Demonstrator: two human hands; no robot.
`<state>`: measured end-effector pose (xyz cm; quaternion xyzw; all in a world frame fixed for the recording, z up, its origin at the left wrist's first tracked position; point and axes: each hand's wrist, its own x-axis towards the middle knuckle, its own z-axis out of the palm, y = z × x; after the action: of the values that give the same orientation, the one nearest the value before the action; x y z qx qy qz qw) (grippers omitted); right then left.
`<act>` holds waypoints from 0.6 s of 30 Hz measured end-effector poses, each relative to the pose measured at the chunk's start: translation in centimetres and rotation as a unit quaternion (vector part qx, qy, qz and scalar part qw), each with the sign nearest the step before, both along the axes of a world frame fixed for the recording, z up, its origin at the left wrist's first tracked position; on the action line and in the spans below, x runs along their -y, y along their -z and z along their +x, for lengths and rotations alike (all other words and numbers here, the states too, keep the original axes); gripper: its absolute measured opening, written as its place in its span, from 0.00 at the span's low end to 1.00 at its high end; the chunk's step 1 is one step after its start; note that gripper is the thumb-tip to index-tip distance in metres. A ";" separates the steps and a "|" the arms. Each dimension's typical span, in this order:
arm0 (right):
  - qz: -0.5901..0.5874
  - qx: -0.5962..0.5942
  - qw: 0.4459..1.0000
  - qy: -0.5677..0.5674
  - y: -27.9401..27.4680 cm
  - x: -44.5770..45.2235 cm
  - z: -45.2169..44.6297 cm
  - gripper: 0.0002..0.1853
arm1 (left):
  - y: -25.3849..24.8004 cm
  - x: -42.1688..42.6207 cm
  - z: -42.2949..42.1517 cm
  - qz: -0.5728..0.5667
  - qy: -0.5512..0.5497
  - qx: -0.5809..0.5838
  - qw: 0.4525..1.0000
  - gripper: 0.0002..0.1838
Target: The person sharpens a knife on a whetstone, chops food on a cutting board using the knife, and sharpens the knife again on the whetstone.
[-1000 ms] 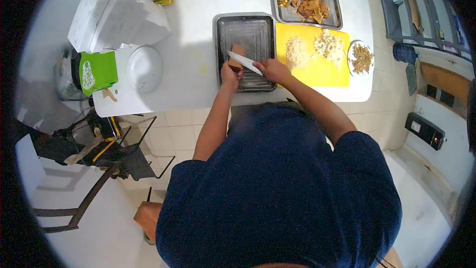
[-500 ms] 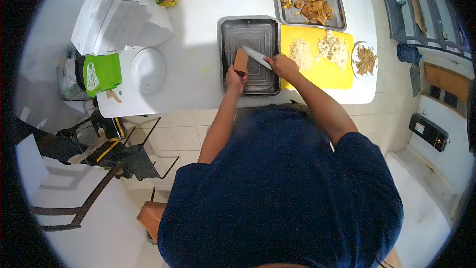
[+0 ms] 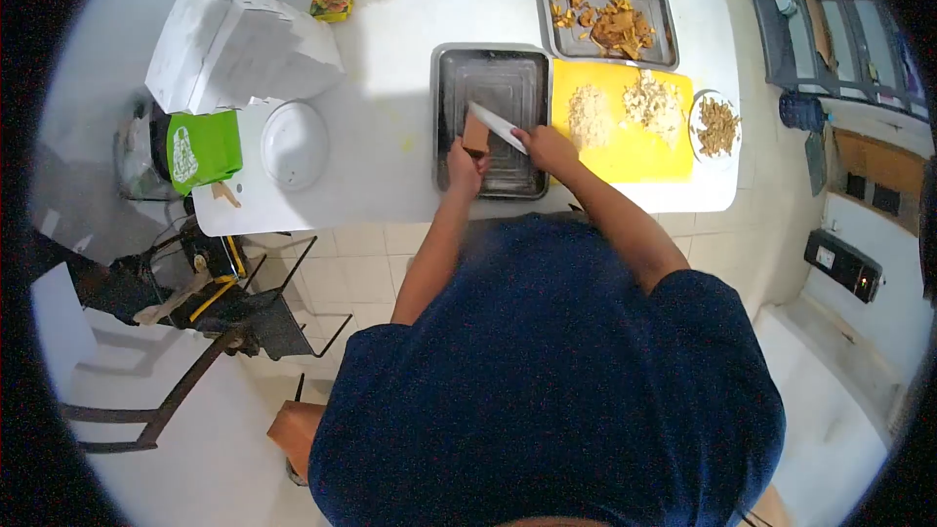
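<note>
My left hand (image 3: 467, 168) is wrapped round the lower end of a brown block (image 3: 475, 135), holding it over a dark metal tray (image 3: 517, 185). In my right hand (image 3: 547, 149) is a knife (image 3: 498, 125) with a pale blade. The blade slants up and left, its tip at the upper end of the block. Right of the dark tray lies a yellow board (image 3: 625, 164) with two heaps of pale chopped pieces (image 3: 589, 117).
A second metal tray (image 3: 667, 54) with brown and yellow pieces stands behind the board. At the right is a plate of brown strips (image 3: 719, 129). To the left are a white bowl (image 3: 295, 144), a white box (image 3: 234, 49) and a green bag (image 3: 204, 151).
The block has tilted from leaning right to nearly upright in view, while the knife still lies against its upper part. The whole view has shifted slightly, with the table lower.
</note>
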<state>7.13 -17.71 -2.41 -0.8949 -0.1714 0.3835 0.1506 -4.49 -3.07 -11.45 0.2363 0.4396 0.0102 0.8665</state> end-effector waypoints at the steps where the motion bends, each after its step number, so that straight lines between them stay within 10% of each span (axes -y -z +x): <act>1: 0.005 0.010 1.000 -0.002 0.6 0.1 0.7 0.34 | -0.3 0.1 -0.3 0.005 0.004 0.010 1.000 0.20; 18: 0.018 0.023 0.999 -0.040 1.6 0.8 0.3 0.35 | -0.5 0.0 0.4 -0.005 -0.021 -0.018 1.000 0.22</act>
<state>7.43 -18.53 -4.04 -0.8932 -0.2176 0.3651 0.1469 -4.06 -3.10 -10.92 0.2231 0.4599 0.0216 0.8592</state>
